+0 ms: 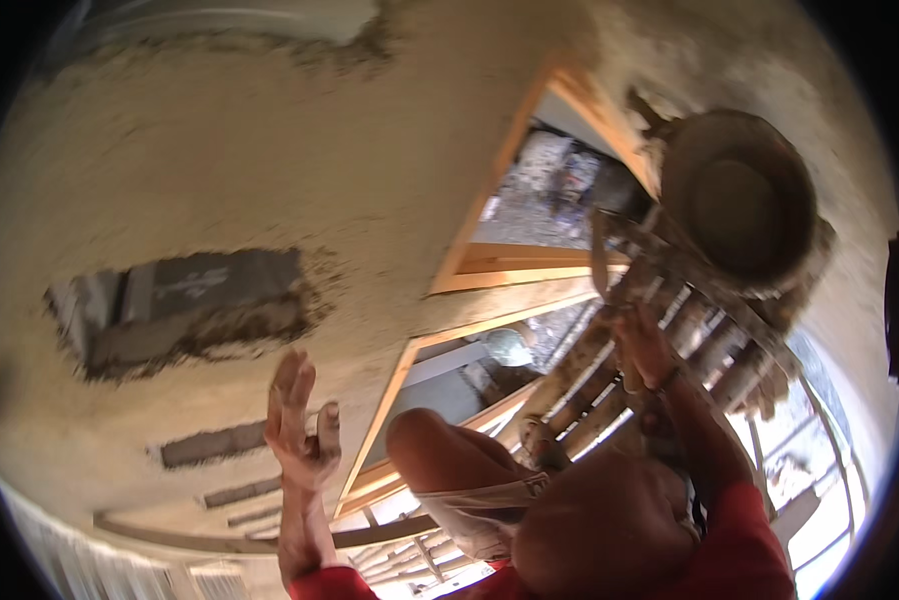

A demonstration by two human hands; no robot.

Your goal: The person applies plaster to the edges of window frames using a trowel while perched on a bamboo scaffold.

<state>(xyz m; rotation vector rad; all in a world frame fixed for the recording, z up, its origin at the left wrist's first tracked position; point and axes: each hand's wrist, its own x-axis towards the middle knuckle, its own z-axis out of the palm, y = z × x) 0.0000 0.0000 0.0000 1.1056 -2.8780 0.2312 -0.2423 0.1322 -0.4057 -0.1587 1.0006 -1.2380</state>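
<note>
My left hand is raised beside the beige plastered wall, fingers apart and nothing in them, just below a rough rectangular opening. My right hand reaches toward the wooden slatted platform, its fingers around or against something I cannot make out. Near its fingertips is a long narrow object, blurred, possibly a tool. A round, dirt-caked pan rests on the platform above my right hand, with grey material inside.
My bent bare legs are below. Timber-framed openings are in the wall, with rubble beyond. Smaller rough slots are at lower left. Bright gaps show between the slats, and poles stand at the right.
</note>
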